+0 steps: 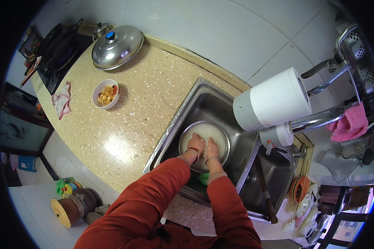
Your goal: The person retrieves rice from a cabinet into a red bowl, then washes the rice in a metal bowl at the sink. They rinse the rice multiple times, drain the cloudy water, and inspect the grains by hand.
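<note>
A round metal basin (227, 141) holding cloudy whitish water stands in the larger bowl of a stainless steel sink (202, 99). My left hand (195, 145), with a red beaded bracelet at the wrist, dips into the basin with its fingers bent. Close beside it on the right is my right hand (211, 149), with a metal bangle at the wrist and small pale grains on the skin. Whether either hand closes on anything is hidden by the water and the grains. Something green (203, 179) lies in the sink below the basin, near my right wrist.
A white and grey water filter (268, 99) on the faucet overhangs the sink's right side. A wooden stick (265, 193) crosses the smaller sink bowl. On the speckled counter (137, 102) are a bowl of food pieces (106, 94), a large metal lid (117, 47) and a cloth (62, 101).
</note>
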### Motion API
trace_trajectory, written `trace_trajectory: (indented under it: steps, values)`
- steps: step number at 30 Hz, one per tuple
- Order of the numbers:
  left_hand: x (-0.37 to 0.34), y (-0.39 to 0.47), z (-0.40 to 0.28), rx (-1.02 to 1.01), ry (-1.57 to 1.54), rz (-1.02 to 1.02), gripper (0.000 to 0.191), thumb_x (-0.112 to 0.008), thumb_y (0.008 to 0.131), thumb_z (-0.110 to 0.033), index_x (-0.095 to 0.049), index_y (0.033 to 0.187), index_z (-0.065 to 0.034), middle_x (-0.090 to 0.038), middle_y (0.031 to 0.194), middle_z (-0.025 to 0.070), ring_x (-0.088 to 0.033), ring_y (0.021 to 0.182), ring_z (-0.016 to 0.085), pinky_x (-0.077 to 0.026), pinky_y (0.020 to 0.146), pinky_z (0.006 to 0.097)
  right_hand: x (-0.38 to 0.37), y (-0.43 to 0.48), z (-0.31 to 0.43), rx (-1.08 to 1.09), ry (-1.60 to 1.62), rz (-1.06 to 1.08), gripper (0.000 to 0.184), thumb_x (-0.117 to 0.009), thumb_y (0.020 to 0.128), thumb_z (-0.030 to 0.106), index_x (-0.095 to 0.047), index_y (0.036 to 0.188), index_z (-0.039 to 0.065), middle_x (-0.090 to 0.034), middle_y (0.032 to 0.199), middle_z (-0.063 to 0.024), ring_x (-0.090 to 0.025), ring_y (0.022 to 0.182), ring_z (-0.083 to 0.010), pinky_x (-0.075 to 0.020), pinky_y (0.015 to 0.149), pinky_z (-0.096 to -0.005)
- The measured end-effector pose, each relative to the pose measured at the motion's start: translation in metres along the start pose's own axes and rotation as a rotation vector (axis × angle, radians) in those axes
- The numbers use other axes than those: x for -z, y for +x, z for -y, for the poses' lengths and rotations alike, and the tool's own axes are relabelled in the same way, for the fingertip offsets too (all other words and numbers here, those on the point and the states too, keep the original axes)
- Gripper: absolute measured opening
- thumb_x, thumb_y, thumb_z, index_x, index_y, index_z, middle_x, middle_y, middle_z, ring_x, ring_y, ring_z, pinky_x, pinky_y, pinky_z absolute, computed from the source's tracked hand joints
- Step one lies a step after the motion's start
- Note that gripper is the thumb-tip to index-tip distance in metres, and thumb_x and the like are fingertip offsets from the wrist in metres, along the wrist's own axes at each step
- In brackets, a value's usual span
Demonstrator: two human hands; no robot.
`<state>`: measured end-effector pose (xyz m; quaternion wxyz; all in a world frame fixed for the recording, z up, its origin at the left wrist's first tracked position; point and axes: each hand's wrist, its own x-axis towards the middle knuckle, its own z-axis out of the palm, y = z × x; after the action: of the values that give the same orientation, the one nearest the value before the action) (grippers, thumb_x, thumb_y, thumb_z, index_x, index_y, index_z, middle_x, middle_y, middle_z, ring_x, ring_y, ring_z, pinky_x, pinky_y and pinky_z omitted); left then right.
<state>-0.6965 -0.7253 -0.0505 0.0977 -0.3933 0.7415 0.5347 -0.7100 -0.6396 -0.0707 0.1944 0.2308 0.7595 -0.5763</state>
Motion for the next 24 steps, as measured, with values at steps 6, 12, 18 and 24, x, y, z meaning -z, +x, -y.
trace_trajectory:
  steps: [6,12,18,24]
  values:
    - [0.005,0.028,0.013,-0.395,0.067,0.281,0.038,-0.055,0.073,-0.001,-0.061,0.111,-0.0013,-0.064,0.105,0.0207,-0.061,0.099,0.034,-0.048,0.085,0.0386,0.025,-0.004,0.006,0.001,0.232,0.473,0.025,-0.052,0.080,0.006,-0.062,0.102,0.002,-0.062,0.087,-0.0055,-0.060,0.074,-0.0186,-0.0461,0.063,-0.0295]
    - [-0.006,0.057,0.005,-0.599,0.353,0.638,0.054,-0.058,0.070,0.000,-0.057,0.124,-0.0041,-0.048,0.133,0.0188,-0.046,0.122,0.029,-0.034,0.104,0.0334,0.057,-0.016,0.041,-0.235,0.034,0.594,0.052,-0.051,0.093,0.017,-0.033,0.142,0.014,-0.047,0.130,-0.0089,-0.052,0.111,-0.0315,-0.0449,0.085,-0.0615]
    - [0.007,0.039,-0.012,-0.470,0.753,0.494,0.047,-0.056,0.082,-0.023,-0.055,0.129,-0.0225,-0.034,0.142,0.0159,-0.033,0.130,0.040,-0.027,0.106,0.0566,0.071,-0.030,0.043,-0.318,-0.107,0.319,0.070,-0.053,0.093,0.032,-0.016,0.148,0.013,-0.018,0.150,-0.0128,-0.037,0.124,-0.0442,-0.0402,0.085,-0.0678]
    - [0.011,0.025,0.006,-0.311,0.562,0.236,0.040,-0.055,0.082,-0.026,-0.058,0.121,-0.0169,-0.046,0.131,0.0253,-0.045,0.120,0.043,-0.036,0.103,0.0438,0.067,0.009,-0.029,-0.449,0.118,0.262,0.069,-0.063,0.082,0.031,-0.031,0.139,0.009,-0.039,0.138,-0.0179,-0.040,0.126,-0.0347,-0.0443,0.091,-0.0502]
